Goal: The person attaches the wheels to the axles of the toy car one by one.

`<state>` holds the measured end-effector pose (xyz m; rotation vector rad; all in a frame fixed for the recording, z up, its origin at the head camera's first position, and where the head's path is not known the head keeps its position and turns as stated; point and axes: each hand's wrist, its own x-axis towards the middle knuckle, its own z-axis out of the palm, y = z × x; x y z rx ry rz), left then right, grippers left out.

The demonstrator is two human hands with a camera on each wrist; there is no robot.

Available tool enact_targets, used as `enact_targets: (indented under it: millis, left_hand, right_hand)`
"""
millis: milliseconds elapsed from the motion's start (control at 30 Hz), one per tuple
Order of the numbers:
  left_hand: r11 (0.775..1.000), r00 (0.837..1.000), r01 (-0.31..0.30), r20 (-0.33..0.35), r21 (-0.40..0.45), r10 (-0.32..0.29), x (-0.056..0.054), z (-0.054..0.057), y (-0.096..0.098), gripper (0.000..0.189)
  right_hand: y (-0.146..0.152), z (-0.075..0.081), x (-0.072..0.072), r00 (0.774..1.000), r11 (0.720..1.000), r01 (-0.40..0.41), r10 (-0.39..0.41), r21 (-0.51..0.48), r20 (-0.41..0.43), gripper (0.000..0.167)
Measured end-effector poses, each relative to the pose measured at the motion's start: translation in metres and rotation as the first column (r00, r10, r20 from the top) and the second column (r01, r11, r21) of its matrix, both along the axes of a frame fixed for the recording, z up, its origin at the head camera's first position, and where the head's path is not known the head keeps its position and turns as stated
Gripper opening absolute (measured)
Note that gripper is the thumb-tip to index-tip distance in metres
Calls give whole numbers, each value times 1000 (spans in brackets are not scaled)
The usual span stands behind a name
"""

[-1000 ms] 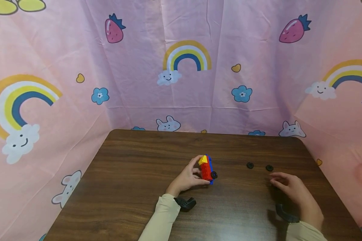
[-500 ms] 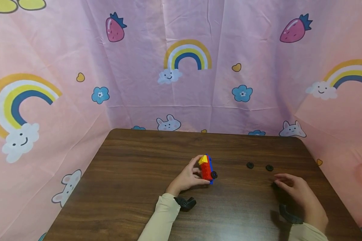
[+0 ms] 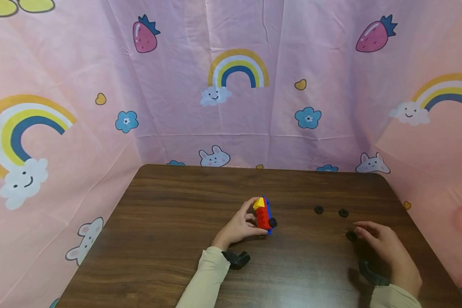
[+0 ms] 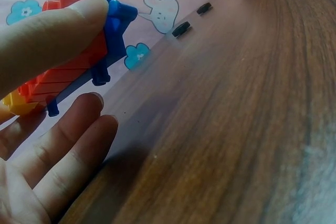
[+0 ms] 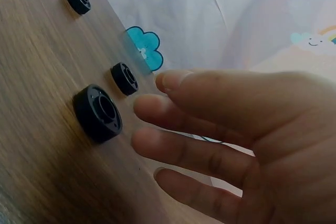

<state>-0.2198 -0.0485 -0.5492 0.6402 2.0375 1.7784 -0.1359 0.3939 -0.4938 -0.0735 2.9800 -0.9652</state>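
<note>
In the head view my left hand (image 3: 235, 227) grips a small toy car (image 3: 262, 215) made of red, yellow and blue building blocks. It is tipped, with a black wheel (image 3: 272, 222) on the side facing right. The left wrist view has the thumb (image 4: 63, 38) along the red blocks, while two fingers extend below, off the car. Bare blue axle pegs (image 4: 100, 74) stick out underneath. My right hand (image 3: 385, 246) is loosely spread, holding nothing. Right by its fingertips a loose black wheel (image 5: 97, 114) lies on the table.
Two more loose wheels, a left one (image 3: 318, 209) and a right one (image 3: 343, 212), lie farther back on the brown wooden table (image 3: 185, 201). A pink patterned cloth (image 3: 169, 85) hangs around the table's back and sides. Each wrist wears a black strap mount (image 3: 236, 259).
My right hand has drawn back a little to the right, and the nearest wheel now shows beside its thumb. The left hand keeps the toy car in the same place.
</note>
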Motion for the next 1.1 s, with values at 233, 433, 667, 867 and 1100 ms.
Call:
enact_targets:
  millis: [233, 433, 667, 867, 1100]
  left_hand:
    - [1000, 1000, -5, -2, -12, 5, -1, -1, 0, 102]
    - [1000, 1000, -9, 1, -16, 9, -2, -1, 0, 102]
    - [1000, 1000, -9, -9, -28, 9, -1, 0, 1, 105]
    - [999, 1000, -7, -9, -35, 7, -1, 1, 1, 104]
    - [999, 1000, -7, -14, -32, 7, 1, 3, 1, 105]
  right_hand:
    - [5, 1, -1, 999, 999, 26, -27, 39, 20, 31]
    - [9, -1, 0, 1000, 998, 23, -23, 51, 11, 29]
    - [13, -3, -1, 999, 998, 22, -25, 54, 41, 30]
    - [12, -4, 0, 998, 999, 12, -14, 31, 56, 33]
    - [14, -4, 0, 996, 999, 17, -20, 37, 83, 39]
